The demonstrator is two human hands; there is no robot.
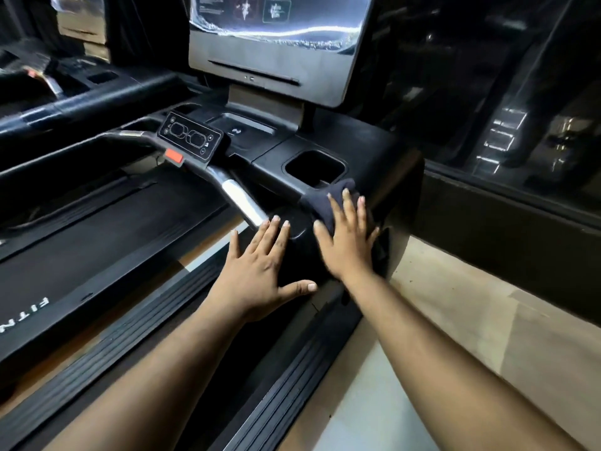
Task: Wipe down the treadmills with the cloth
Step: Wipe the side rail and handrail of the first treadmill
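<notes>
The right hand (349,242) lay flat, fingers straight and spread, pressing a dark navy folded cloth (328,198) against the right near corner of the black plastic treadmill console (270,157), just below the square cup-holder recess (314,167); nothing was clenched, the palm simply bore down on the fabric. The left hand (263,271) was likewise released, splayed flat on the rounded black end of the console arm beside the shiny metal handlebar (242,201), apparently bracing. The risk, as I judged it, was that an unpinched cloth could slide out from under the palm on the sloping edge and drop to the pale floor (455,320) at right. A wider sweep leftward could also brush the small black control panel (190,138) or the red stop tab (174,156) and trigger the belt (97,229).
</notes>
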